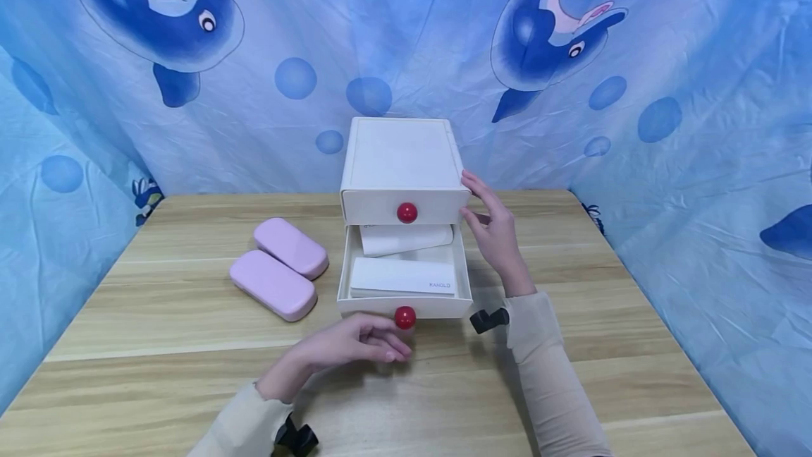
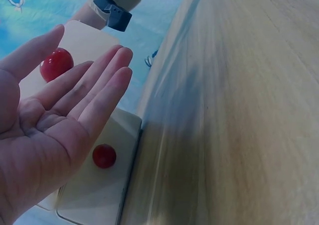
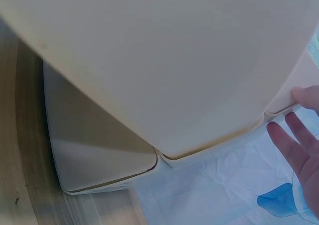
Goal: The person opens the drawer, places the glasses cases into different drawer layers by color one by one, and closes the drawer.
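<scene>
A white drawer cabinet [image 1: 406, 154] stands at the back of the table, its upper drawer closed with a red knob [image 1: 407, 213]. The drawer beneath is pulled out and holds a white flat case with lettering [image 1: 393, 276] in front and another white case [image 1: 406, 238] behind. Just below the pulled-out drawer's red knob [image 1: 405, 317] is my left hand [image 1: 358, 340], empty, palm turned up with its fingers extended in the left wrist view. My right hand [image 1: 495, 231] rests against the cabinet's front right edge, thumb [image 3: 301, 95] on the front and fingers along the side.
Two lilac oblong cases [image 1: 273, 284] lie side by side on the wooden table [image 1: 158, 344], left of the cabinet. A lower closed drawer [image 2: 89, 190] shows under the pulled-out one. A blue sheet with printed dolphins [image 1: 419, 34] hangs behind and at both sides.
</scene>
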